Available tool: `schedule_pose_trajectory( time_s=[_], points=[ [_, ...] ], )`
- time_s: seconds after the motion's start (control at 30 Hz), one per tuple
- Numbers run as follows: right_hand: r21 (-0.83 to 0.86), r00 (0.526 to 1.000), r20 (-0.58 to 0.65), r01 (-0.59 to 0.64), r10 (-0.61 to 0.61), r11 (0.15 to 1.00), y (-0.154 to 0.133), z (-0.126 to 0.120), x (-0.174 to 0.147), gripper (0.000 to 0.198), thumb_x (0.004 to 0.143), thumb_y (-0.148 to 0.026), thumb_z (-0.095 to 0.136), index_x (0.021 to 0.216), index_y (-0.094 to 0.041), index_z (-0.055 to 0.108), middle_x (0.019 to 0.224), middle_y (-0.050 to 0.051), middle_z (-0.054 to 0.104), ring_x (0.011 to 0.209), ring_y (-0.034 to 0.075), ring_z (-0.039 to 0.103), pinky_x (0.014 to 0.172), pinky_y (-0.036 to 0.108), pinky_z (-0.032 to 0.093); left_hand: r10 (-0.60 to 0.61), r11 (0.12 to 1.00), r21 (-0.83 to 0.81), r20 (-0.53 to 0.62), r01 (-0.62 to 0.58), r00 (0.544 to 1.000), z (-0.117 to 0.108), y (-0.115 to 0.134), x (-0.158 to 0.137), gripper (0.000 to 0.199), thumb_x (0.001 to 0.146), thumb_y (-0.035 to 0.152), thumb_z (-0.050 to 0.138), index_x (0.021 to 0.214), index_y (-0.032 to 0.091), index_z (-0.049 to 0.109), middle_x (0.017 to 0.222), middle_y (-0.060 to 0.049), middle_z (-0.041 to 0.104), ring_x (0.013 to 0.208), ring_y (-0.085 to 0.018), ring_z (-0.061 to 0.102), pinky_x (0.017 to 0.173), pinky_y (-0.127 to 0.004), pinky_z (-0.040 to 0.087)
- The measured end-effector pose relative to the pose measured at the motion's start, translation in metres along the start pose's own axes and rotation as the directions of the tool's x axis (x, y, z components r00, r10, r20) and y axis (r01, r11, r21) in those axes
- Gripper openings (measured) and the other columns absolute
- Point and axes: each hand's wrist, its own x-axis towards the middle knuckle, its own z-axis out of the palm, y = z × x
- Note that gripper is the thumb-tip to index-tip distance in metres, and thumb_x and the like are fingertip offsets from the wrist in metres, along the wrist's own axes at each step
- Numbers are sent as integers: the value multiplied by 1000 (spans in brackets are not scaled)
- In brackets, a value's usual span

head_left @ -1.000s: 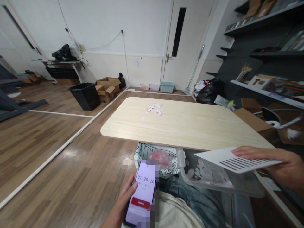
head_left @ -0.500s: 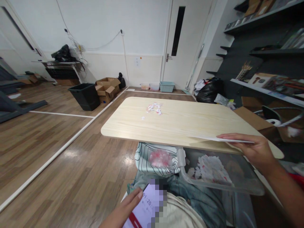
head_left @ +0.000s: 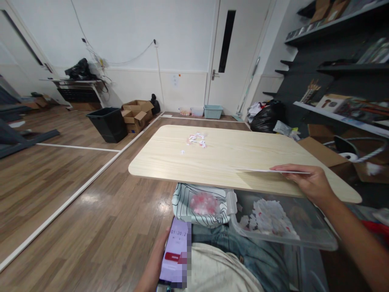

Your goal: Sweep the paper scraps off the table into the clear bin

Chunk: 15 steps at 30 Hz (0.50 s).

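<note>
My right hand pinches a thin white sheet, seen nearly edge-on, low over the near right part of the pale wooden table. Whether the sheet's far end touches the tabletop I cannot tell. Down by my lap, my left hand is closed along the side of a phone with a running timer on its lit screen. Part of the phone is blurred by pixels. Small white and red scraps lie in a loose cluster on the table, with one scrap apart from them.
Under the table's near edge sit a patterned fabric basket with red and clear wrappings, and a clear plastic bin holding white paper pieces. A black trash bin and cardboard boxes stand left. Shelves line the right.
My right hand has moved left and slightly farther over the table with the white sheet. The phone in my left hand has shifted left and turned more upright.
</note>
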Motion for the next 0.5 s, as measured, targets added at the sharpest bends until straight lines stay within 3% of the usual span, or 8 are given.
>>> schedule_pose_trajectory(
  time_s=[0.07, 0.17, 0.33, 0.5],
  points=[
    [-9, 1000, 9, 3, -3, 1000, 2, 1, 3, 16, 77, -34, 75, 83, -25, 86, 100, 11, 86, 106, 37, 80, 110, 54, 56, -9, 999, -35, -29, 8, 1000, 5, -2, -1, 57, 69, 67, 85, 107, 24, 83, 132, -15, 79, 150, -42, 53, 128, -56, 37],
    [-10, 1000, 11, 7, -7, 1000, 9, 3, 7, 16, 74, -34, 76, 82, -26, 86, 99, 10, 86, 107, 38, 79, 110, 56, 55, 9, 998, -57, -55, -12, 998, 5, 0, 1, 57, 65, 64, 89, 106, 25, 83, 132, -15, 79, 152, -41, 50, 128, -56, 38],
    [0, 998, -49, -30, 30, 1000, 19, 8, 9, 20, 71, -35, 75, 83, -23, 86, 102, 10, 86, 109, 36, 79, 111, 50, 55, -37, 994, -98, -1, 37, 999, -4, 12, 2, 60, 66, 61, 88, 116, 28, 82, 129, -12, 81, 151, -42, 52, 124, -58, 44],
    [-11, 991, -105, -86, 84, 996, 24, 12, 8, 24, 74, -36, 74, 88, -23, 87, 109, 10, 85, 116, 36, 77, 116, 50, 50, -78, 976, -203, -1, 76, 997, -29, 14, -13, 90, 60, 63, 93, 142, 34, 71, 145, -6, 74, 150, -40, 53, 121, -50, 49]
  ],
)
